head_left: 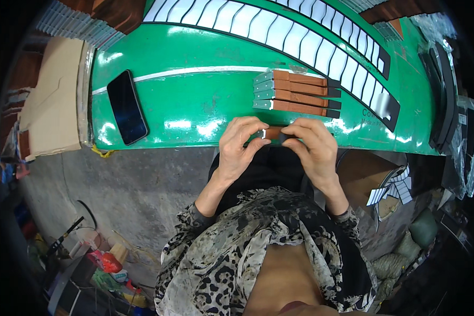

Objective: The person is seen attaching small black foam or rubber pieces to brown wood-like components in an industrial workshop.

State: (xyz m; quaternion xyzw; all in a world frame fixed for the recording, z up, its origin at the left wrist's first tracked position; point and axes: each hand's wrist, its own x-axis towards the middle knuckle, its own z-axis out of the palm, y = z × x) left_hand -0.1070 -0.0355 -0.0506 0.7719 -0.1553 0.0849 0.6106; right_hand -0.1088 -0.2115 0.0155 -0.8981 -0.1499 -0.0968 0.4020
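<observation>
Strip, brown, is pinched at its ends by left hand and right hand near the green table's front edge. It is judged light, smooth, fairly stiff, best held endwise. Similar strips are stacked beyond.

Brown strip, crosswise, pale left end, dark right end

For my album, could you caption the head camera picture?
Left hand and right hand hold a small brown piece between them, near several black-tipped brown strips on a green table.
</observation>
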